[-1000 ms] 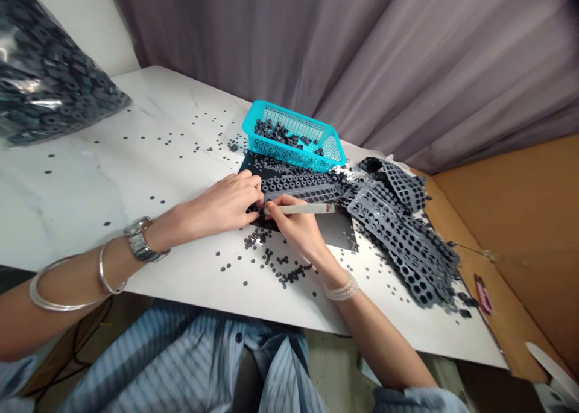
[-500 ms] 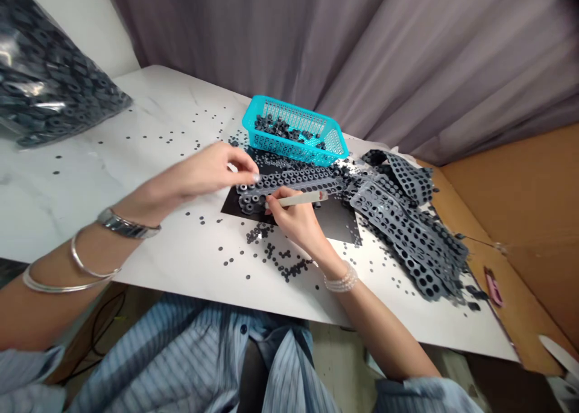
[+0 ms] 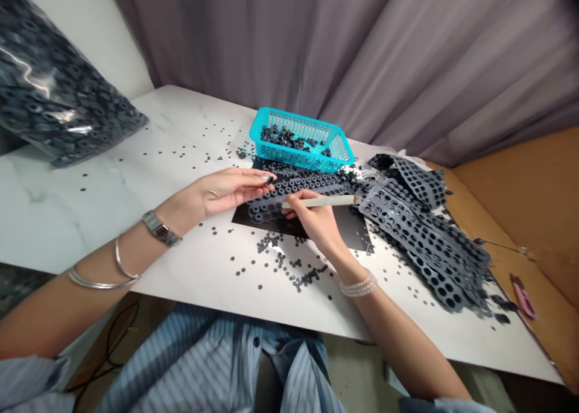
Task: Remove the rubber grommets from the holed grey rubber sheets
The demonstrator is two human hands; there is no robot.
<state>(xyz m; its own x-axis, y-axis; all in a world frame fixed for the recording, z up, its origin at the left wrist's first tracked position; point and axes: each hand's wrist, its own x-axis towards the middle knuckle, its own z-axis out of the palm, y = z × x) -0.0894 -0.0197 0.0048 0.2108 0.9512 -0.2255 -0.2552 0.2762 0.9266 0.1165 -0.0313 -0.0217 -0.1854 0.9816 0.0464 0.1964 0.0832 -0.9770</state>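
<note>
The left hand point(image 3: 230, 190) closed its grip on one small black rubber piece point(image 3: 269, 180) at centre frame. The right hand point(image 3: 316, 220) gripped one pale stick point(image 3: 321, 201) above a perforated rubber strip point(image 3: 294, 190) lying on a black mat point(image 3: 266, 227). One turquoise basket point(image 3: 301, 140) stood just behind, and one plastic bag point(image 3: 58, 81) lay upper left.

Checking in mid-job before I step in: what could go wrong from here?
The small ring pinched in the left hand could slip and be lost among the loose rings scattered over the table. The stick in the right hand lies across the strip and might snag or tear it. A moving wrist could also sweep loose rings off the table.
</note>
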